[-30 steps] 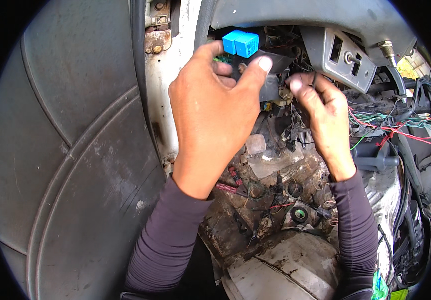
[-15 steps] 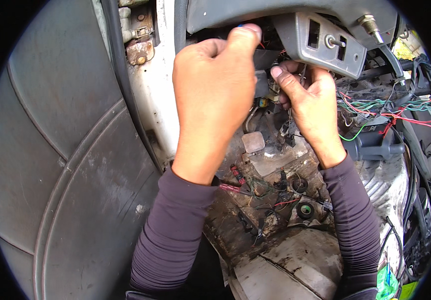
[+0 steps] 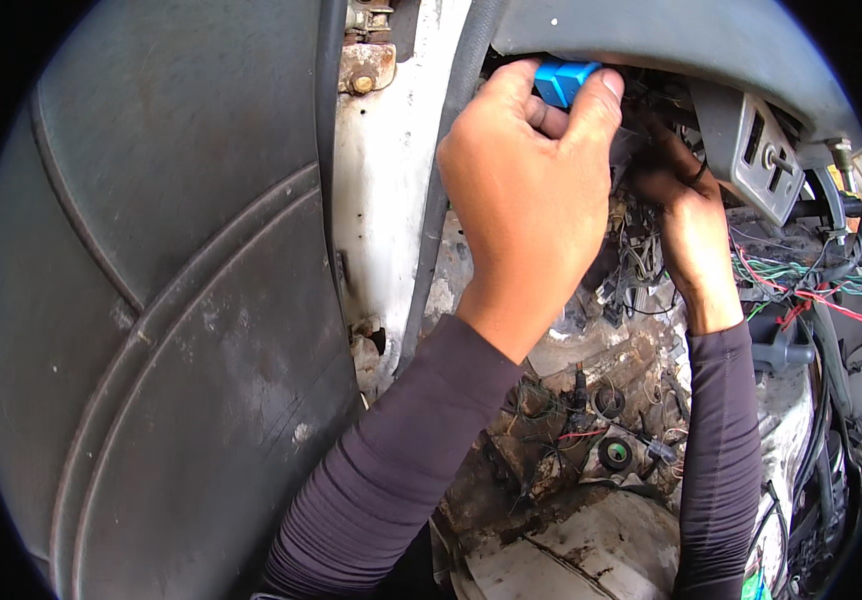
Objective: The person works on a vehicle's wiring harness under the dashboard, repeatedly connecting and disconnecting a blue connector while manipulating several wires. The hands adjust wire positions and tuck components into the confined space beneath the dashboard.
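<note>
Since half a second ago the blue block (image 3: 563, 80) shows again, pinched between thumb and fingers of the left hand (image 3: 531, 190), just under the grey dash (image 3: 671, 40). Right hand (image 3: 686, 215) reaches into wiring (image 3: 801, 285) below the dash; grip hidden, cannot tell.

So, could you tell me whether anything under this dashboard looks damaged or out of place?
Yes. Loose red and green wires hang in a tangle at the right, and the grey switch panel sits tilted, off its mount. The rusty hinge and dirty floor metal look worn. The left hand pinches a small blue plastic block.
</note>
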Available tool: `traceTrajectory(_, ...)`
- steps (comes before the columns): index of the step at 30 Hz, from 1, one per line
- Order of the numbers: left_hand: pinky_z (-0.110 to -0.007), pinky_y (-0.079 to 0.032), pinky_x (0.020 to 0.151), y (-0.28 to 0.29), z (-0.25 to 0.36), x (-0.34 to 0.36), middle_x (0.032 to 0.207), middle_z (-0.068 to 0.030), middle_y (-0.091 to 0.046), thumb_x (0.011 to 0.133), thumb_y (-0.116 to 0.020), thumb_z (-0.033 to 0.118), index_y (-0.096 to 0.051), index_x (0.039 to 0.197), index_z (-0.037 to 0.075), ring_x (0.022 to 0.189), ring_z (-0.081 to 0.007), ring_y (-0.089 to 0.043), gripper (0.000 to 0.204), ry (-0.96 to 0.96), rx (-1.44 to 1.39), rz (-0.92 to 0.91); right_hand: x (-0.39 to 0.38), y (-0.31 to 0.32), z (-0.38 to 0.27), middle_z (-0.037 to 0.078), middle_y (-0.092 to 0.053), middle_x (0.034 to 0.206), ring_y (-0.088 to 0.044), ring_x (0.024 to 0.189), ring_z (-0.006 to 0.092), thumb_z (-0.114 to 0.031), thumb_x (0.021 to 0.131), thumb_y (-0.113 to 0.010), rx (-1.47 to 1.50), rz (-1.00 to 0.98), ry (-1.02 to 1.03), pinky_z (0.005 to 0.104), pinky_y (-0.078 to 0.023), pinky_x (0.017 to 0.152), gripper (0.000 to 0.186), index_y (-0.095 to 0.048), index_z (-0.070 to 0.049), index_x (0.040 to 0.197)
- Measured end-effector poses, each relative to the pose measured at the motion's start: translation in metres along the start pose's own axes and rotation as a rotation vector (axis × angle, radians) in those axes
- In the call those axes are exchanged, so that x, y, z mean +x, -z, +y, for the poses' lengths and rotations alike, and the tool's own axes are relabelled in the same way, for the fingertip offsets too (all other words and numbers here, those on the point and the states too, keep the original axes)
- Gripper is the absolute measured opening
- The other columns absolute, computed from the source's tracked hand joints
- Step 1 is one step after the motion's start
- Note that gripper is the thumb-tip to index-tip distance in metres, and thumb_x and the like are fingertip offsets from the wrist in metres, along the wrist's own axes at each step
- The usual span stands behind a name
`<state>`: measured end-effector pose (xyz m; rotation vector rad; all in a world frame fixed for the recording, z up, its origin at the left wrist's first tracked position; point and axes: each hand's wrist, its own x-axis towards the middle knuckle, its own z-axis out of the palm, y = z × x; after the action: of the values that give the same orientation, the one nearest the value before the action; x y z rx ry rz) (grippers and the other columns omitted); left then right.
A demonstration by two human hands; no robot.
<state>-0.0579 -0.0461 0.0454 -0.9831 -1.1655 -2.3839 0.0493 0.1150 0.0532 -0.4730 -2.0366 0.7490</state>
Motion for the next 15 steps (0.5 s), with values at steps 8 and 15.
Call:
traceTrajectory(8,-0.033,-0.045,0.051,0.000,-0.006,0.007,0.058,-0.0042,-0.061,0.091,-0.079,0.019,-0.067,0.089,-0.002,0.050,-0.0133,-0.057,0.024,0.106,-0.119,-0.086,0.033,-0.004,0.014,0.009,-0.065,0.129,-0.062,0.112,0.0184,0.006,0.080,-0.052,0.299,-0.055,-0.043,0.0320,-0.048,0.100,0.062,-0.057,0.000,0.142)
traceTrajectory(15,-0.027,-0.044,0.051,0.002,0.009,-0.003,0.061,-0.0018,-0.062,0.094,-0.077,0.018,-0.068,0.087,-0.003,0.053,-0.0065,-0.055,0.024,0.277,-0.276,-0.062,0.040,-0.003,0.028,0.006,-0.066,0.101,-0.061,0.091,0.0176,-0.002,0.084,-0.063,0.299,-0.018,0.117,0.0333,-0.051,0.084,0.030,-0.067,0.001,0.114)
